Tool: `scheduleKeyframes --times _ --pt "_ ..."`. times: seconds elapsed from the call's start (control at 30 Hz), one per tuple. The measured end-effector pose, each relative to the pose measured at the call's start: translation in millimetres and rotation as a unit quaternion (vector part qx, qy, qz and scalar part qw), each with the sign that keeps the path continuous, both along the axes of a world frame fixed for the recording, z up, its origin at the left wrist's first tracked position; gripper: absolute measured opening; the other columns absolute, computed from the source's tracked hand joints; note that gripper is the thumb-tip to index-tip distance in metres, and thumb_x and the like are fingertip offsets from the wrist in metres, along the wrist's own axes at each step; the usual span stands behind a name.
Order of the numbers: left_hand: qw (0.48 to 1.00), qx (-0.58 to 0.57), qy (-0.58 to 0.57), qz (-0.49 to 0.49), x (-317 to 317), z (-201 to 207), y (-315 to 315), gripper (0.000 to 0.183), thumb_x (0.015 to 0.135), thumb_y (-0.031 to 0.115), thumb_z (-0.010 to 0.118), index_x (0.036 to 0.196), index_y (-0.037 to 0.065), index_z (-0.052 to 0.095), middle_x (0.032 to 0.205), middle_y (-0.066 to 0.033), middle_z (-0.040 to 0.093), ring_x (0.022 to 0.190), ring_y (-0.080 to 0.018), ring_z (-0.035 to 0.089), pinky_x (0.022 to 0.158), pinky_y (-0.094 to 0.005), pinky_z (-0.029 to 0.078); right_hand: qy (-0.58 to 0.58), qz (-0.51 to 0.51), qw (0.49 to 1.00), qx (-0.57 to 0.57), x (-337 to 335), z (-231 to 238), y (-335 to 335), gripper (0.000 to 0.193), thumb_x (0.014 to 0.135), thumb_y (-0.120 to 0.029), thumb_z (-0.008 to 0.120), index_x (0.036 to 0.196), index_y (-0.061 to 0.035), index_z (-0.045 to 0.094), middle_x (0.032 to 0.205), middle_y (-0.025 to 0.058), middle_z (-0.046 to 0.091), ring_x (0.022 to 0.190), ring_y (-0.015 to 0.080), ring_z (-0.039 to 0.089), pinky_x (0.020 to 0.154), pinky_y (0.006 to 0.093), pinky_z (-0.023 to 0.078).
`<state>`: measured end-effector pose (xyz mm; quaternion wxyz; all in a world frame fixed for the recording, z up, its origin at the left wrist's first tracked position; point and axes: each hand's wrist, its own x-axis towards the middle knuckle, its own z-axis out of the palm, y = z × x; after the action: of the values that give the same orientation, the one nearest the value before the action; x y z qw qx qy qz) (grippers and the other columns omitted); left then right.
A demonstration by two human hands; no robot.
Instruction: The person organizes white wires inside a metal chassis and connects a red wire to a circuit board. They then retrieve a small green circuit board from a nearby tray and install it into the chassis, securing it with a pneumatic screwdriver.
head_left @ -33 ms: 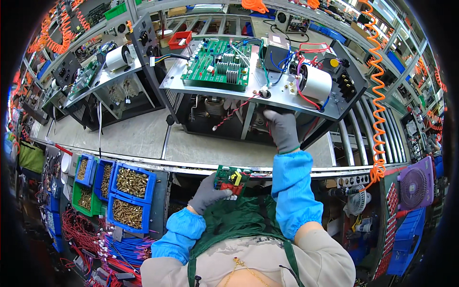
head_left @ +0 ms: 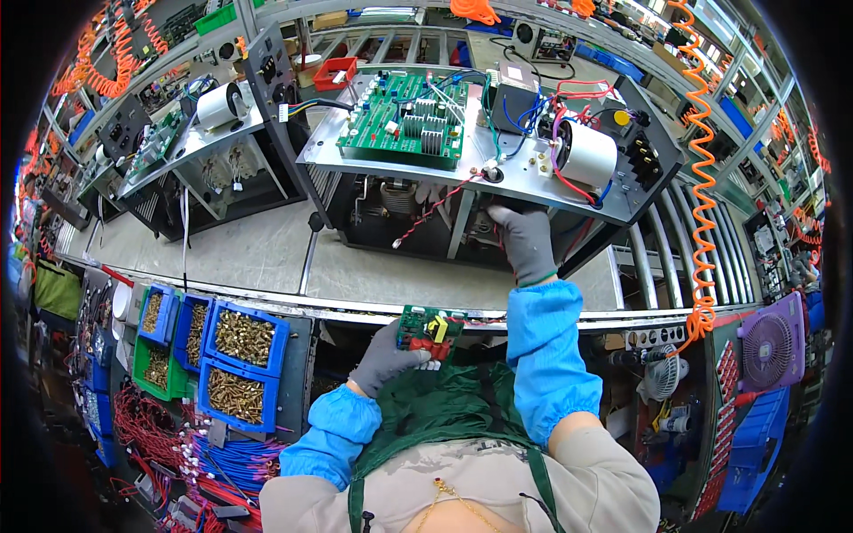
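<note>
My left hand (head_left: pixel 384 362), in a grey glove, grips the edge of a small green circuit board (head_left: pixel 416 322) in front of my apron. The board carries a yellow-wrapped part and several red parts, and thin red wires run from it to the right. My right hand (head_left: pixel 530 247), also gloved, reaches into the open lower bay of a metal machine chassis (head_left: pixel 524 185); the frame's top plate and the bay's shadow partly hide its fingers. On that plate sit a large green circuit board (head_left: pixel 378 129) and a white cylinder (head_left: pixel 590 153). A twisted red wire (head_left: pixel 435 213) hangs in front.
A second chassis (head_left: pixel 200 151) stands at the left on the metal bench (head_left: pixel 391 275). Blue bins (head_left: pixel 286 355) of brass fittings and bundled wires (head_left: pixel 151 431) lie lower left. A coiled orange hose (head_left: pixel 702 204) hangs at right, above rollers (head_left: pixel 653 253) and near a purple fan (head_left: pixel 769 346).
</note>
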<state>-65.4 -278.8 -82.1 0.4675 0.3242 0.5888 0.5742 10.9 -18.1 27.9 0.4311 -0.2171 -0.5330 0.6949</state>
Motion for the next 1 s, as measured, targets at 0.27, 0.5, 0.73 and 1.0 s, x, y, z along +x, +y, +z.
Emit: scheduleKeyframes --times 0.27,0.5,0.73,1.0 --pt "0.998 0.046 -0.033 0.022 7.4 22.3 26.7 0.056 0.069 0.008 0.074 0.121 0.001 0.052 0.108 -0.0085 0.062 0.095 -0.0153 0.06 0.088 -0.0319 0.048 -0.532 -0.203 0.698 0.434 24.0 25.5 -19.3 0.023 0.078 -0.02 0.069 0.094 -0.0034 0.066 0.082 0.0136 0.066 0.074 0.0281 0.064 0.072 0.035 0.05" --pt "0.997 0.059 -0.05 0.008 15.2 22.6 46.6 0.059 0.07 0.01 0.075 0.123 0.003 0.051 0.112 -0.0071 0.061 0.1 -0.0155 0.059 0.091 -0.0323 0.046 -0.402 -0.02 0.76 0.511 -5.3 103.4 9.8 0.026 0.082 -0.027 0.065 0.097 -0.0057 0.061 0.083 0.0154 0.064 0.075 0.0297 0.063 0.067 0.0377 0.048" --pt "0.991 0.088 -0.104 -0.019 17.7 29.2 71.1 0.058 0.071 0.009 0.075 0.122 0.001 0.05 0.111 -0.009 0.062 0.098 -0.0174 0.061 0.089 -0.0325 0.049 -0.015 0.169 0.953 0.251 2.7 166.9 -1.6 0.03 0.092 -0.025 0.055 0.109 -0.0002 0.058 0.092 0.0074 0.065 0.083 0.013 0.063 0.066 0.0239 0.05" --pt "0.968 0.178 -0.174 -0.02 14.3 23.7 109.1 0.062 0.072 0.008 0.077 0.126 0.002 0.048 0.117 -0.0096 0.06 0.105 -0.0204 0.06 0.093 -0.0348 0.048 -0.36 0.257 0.812 0.382 107.8 135.2 0.4 0.039 0.081 -0.006 0.054 0.12 -0.0076 0.055 0.087 0.011 0.066 0.077 0.0249 0.066 0.066 0.0364 0.052"
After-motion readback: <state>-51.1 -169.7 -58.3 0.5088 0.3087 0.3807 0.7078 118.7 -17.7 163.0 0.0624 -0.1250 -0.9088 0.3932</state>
